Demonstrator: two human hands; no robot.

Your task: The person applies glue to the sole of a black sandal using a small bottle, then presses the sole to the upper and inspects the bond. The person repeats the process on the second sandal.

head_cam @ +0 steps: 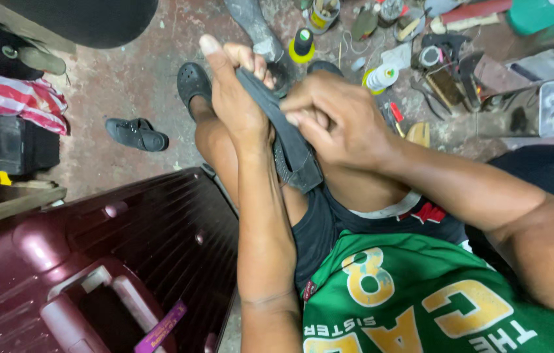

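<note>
Head view: left hand (234, 98) and right hand (335, 121) both clench a limp black strap (290, 147); soft, light, best pinched near its ends.

The person wears a green jersey (420, 301) with gold lettering, dark shorts (319, 225) trimmed white and red below it, and black clogs (193, 80); arms bare.

A maroon hard-shell suitcase (126, 261) is seen at lower left. A dark sandal (137, 134) lies on the stained floor (133, 72). Thread spools (381, 76) and tools (450, 72) are scattered ahead. A striped cloth (12, 97) is bundled at left.
</note>
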